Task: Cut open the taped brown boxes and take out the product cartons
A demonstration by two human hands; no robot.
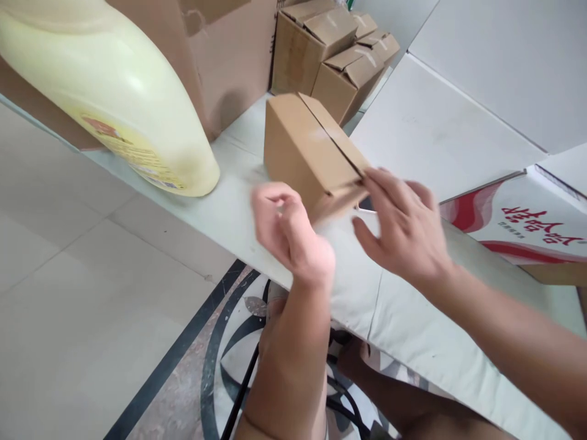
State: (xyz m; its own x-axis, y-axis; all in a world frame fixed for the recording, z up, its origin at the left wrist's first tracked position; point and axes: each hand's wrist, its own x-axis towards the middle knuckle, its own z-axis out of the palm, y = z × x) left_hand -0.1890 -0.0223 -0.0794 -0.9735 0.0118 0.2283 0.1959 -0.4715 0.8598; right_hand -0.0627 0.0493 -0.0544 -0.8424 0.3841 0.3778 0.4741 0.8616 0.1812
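A small brown cardboard box stands on the pale bench, its top flaps folded down with a dark seam between them. My right hand reaches to its near right corner, fingers stretched out and fingertips at the end of the seam, thumb held apart. In front of the box's near side is my left hand, slightly blurred, with fingers and thumb curled together. Whatever those curled fingers hold, if anything, cannot be made out.
A large pale yellow bottle stands at the left, before a big carton. Several taped brown boxes are grouped behind. White cartons and a red-and-white printed box line the right. The pale bench surface runs diagonally above the tiled floor.
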